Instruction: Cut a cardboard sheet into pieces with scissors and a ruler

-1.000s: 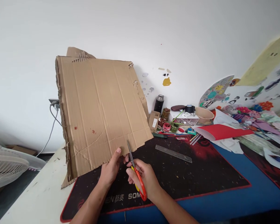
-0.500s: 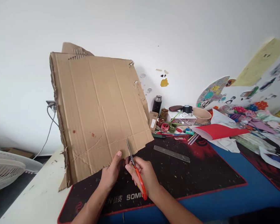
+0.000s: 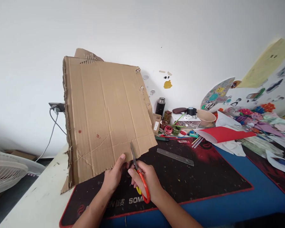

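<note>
A large sheet of brown cardboard [image 3: 106, 110] is held up, tilted, with creases and torn edges. My left hand [image 3: 114, 175] grips its lower edge, thumb on the front face and fingers hidden behind. Just right of it, my right hand [image 3: 147, 179] is closed on scissors [image 3: 143, 183] with red and yellow handles. One blade lies over the front of the cardboard near the bottom edge, pointing up; the other blade is mostly hidden behind the sheet.
A black mat [image 3: 185, 177] covers part of the blue table, with a clear ruler [image 3: 175, 157] on it. Behind stand a black bottle [image 3: 160, 106], paint jars [image 3: 168, 129] and a bowl [image 3: 205, 117]. Red paper [image 3: 225, 134] lies at right; a fan [image 3: 7, 171] is at left.
The cardboard's upper part has swung slightly to the right and lowered. Both hands keep nearly the same place, and the yellow scissor handle shows more.
</note>
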A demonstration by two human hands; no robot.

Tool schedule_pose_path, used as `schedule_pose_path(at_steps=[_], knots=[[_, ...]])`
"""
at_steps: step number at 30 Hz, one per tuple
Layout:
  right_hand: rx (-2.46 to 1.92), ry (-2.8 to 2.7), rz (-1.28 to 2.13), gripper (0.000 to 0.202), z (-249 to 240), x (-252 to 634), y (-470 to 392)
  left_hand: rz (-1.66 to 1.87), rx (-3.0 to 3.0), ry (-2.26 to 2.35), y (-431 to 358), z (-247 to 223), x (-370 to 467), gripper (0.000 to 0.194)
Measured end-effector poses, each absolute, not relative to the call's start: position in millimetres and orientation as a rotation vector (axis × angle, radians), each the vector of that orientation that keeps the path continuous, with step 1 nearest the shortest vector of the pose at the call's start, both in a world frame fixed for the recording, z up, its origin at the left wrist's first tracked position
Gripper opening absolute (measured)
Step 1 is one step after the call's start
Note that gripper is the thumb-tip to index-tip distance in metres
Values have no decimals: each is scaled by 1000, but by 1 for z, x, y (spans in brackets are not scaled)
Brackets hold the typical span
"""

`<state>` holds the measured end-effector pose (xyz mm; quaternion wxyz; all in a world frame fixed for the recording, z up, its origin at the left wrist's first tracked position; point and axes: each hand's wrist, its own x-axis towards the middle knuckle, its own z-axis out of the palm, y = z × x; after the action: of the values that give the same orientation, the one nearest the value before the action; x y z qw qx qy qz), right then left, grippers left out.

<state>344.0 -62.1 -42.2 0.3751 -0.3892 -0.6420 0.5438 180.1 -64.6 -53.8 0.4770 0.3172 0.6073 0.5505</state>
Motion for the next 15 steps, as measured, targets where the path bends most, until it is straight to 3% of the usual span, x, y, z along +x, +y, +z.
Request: schedule_pose_path(at_steps=[15], knots=[[-861,-1727,1496,63,-22,363,-63,1321,931,1565,-74,-41,183,60]])
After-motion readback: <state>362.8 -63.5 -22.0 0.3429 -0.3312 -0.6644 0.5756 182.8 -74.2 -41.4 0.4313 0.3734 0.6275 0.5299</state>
